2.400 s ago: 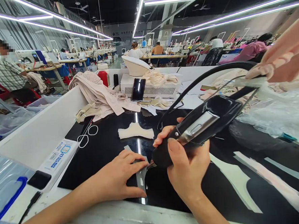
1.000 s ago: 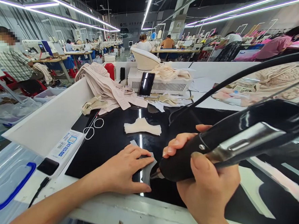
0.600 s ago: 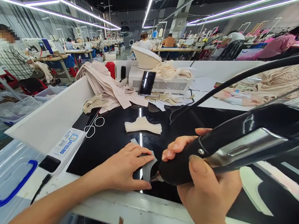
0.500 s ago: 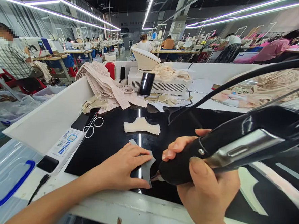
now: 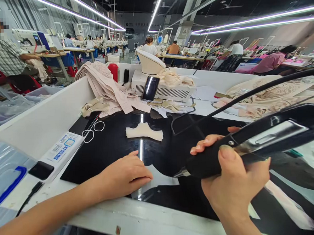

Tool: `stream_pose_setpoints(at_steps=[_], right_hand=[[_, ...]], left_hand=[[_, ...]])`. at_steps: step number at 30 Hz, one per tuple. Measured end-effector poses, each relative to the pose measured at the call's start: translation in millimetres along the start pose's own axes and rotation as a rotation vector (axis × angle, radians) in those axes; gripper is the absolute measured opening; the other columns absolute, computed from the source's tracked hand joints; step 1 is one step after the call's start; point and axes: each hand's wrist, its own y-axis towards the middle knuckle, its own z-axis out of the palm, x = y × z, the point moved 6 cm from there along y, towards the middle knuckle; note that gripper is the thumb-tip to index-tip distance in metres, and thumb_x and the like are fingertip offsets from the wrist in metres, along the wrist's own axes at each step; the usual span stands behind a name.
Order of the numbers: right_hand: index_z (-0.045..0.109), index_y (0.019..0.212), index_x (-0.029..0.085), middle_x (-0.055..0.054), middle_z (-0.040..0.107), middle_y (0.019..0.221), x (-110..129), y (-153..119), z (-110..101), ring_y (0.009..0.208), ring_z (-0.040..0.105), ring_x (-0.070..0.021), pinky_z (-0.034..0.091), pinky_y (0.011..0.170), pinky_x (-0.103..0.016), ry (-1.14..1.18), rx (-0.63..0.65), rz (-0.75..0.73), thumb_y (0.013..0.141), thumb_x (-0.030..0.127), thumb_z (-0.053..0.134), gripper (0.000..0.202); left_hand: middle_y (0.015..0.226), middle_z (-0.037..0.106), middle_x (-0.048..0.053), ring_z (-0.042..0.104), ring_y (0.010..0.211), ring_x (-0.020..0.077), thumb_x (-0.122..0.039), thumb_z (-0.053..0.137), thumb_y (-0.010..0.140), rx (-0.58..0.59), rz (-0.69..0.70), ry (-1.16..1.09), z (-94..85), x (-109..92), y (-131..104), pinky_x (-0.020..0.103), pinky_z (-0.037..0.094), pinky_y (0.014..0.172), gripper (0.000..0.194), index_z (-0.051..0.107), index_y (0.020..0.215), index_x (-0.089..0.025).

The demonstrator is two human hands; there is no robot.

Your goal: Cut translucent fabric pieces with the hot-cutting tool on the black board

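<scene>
Right hand (image 5: pixel 232 183) wraps black tool (image 5: pixel 256 139), metal tip (image 5: pixel 182 173) at pale sheet's (image 5: pixel 160 177) right end. Left hand (image 5: pixel 125 178) sits half-curled on sheet's left end, can't tell if pinching. Sheet lies on black table (image 5: pixel 103 149); likely light, slippery, best pinned near edges. Tool looks hefty; hold by front body. Cream cutout (image 5: pixel 144 132) beyond, probably soft.

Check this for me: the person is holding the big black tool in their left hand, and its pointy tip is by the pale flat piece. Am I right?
Not quite: the big black tool is in the right hand; the head view shows it. Its pointy tip is by the pale flat piece.
</scene>
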Motion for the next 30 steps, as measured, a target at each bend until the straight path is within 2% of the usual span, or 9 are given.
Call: stream_pose_setpoints(at_steps=[4,7,10,16,30], right_hand=[[0.061,0.101,0.027,0.006,0.064,0.071,3.4,-1.0,7.8,0.056,0.06,-0.0159,0.053,0.053,-0.032,0.018,0.013,0.014,0.073,0.025,0.078,0.033],[0.06,0.105,0.028,0.006,0.064,0.073,3.7,-9.9,18.8,0.057,0.06,-0.0159,0.054,0.054,-0.032,0.053,0.069,0.046,0.075,0.03,0.08,0.036],[0.059,0.109,0.028,0.005,0.063,0.075,0.8,-21.4,26.7,0.06,0.061,-0.0159,0.054,0.058,-0.033,0.081,0.127,0.072,0.078,0.035,0.08,0.038],[0.061,0.111,0.028,0.004,0.065,0.077,0.1,-32.1,27.4,0.062,0.062,-0.0161,0.053,0.06,-0.033,0.092,0.182,0.06,0.08,0.038,0.081,0.038],[0.06,0.11,0.027,0.004,0.064,0.076,5.5,-31.6,26.2,0.059,0.062,-0.016,0.055,0.057,-0.033,0.063,0.185,0.041,0.08,0.038,0.081,0.039]], left_hand=[[0.103,0.072,0.005,0.067,0.1,0.0174,-0.022,0.055,0.102,0.002,0.01,-0.062,2.5,-0.8,3.1,0.045,0.03,0.122,0.019,0.074,0.106,-0.02],[0.117,0.072,0.005,0.064,0.114,0.0205,-0.021,0.064,0.097,0.041,0.007,-0.1,5.1,1.2,4.4,0.048,0.027,0.122,0.015,0.073,0.109,-0.022],[0.123,0.071,0.003,0.063,0.119,0.0217,-0.019,0.072,0.091,0.085,-0.018,-0.108,6.5,2.4,4.4,0.05,0.023,0.123,0.019,0.072,0.11,-0.024],[0.122,0.072,0.003,0.063,0.119,0.022,-0.016,0.075,0.089,0.083,-0.012,-0.119,4.2,-1.2,5.2,0.046,0.024,0.122,0.022,0.073,0.11,-0.022],[0.123,0.072,0.003,0.062,0.119,0.022,-0.015,0.074,0.089,0.082,-0.013,-0.11,4.9,-1.4,5.6,0.046,0.024,0.121,0.023,0.072,0.111,-0.022]])
